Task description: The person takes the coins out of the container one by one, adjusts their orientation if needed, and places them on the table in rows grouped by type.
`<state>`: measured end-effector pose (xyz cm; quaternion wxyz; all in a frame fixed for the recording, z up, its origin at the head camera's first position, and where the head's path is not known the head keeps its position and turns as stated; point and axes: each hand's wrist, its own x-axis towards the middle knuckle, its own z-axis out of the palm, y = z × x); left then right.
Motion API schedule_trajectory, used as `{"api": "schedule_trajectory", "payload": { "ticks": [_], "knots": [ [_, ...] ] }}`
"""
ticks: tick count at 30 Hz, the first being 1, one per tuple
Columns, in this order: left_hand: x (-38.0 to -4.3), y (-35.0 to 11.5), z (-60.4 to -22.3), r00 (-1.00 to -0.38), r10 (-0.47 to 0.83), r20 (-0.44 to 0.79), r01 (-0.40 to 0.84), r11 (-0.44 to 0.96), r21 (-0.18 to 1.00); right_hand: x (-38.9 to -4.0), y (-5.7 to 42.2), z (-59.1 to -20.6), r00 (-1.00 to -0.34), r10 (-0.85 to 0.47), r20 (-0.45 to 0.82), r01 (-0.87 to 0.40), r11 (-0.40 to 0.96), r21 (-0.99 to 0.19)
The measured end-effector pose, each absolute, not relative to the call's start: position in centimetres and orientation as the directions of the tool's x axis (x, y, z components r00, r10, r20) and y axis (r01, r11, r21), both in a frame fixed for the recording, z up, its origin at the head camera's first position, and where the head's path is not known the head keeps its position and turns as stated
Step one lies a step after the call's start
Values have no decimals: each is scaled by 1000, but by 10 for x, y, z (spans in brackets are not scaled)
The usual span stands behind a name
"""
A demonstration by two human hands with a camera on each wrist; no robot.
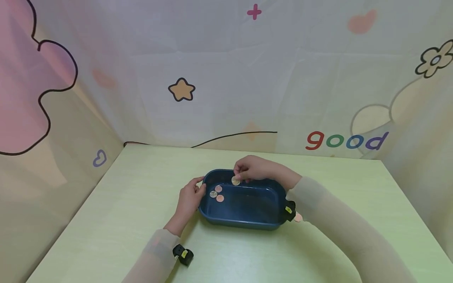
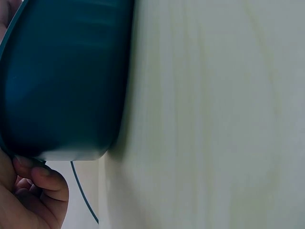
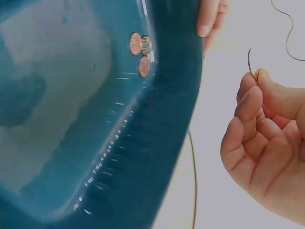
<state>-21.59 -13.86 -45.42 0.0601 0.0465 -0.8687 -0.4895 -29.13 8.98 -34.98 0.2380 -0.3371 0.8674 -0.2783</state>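
A dark blue rectangular basin [image 1: 244,226] with rounded corners stands on the table. My left hand [image 1: 189,200] holds its left end, thumb at the rim; in the left wrist view the curled fingers [image 2: 50,183] lie against the basin's end. Over the far rim, my right hand [image 1: 256,168] pinches a gold-coloured coin [image 1: 235,181] between thumb and fingertips. The right wrist view shows that coin [image 3: 258,75] nearly edge-on. Inside the basin, toward its left end, lie two copper coins [image 1: 220,198] and a gold-and-silver-looking coin [image 1: 213,194], close together.
Beside the basin's right end, a copper coin [image 1: 298,217] lies on the pale wooden table [image 1: 141,188], partly behind the right wrist. A black wrist camera [image 1: 289,211] overlaps the basin's right edge. A printed cloth [image 1: 226,70] hangs behind the table and along its sides.
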Motion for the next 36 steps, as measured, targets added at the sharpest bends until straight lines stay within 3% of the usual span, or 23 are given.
{"api": "schedule_trajectory", "payload": {
  "ticks": [16, 36],
  "knots": [
    [-217, -139, -455, -988, -134, 70, -9, 516, 856, -262, 147, -328, -760, -639, -121, -427, 630, -648],
    [-216, -140, -453, -989, -138, 55, -26, 521, 853, -239, 220, -346, -872, -482, -82, -300, 659, -690]
  ]
}}
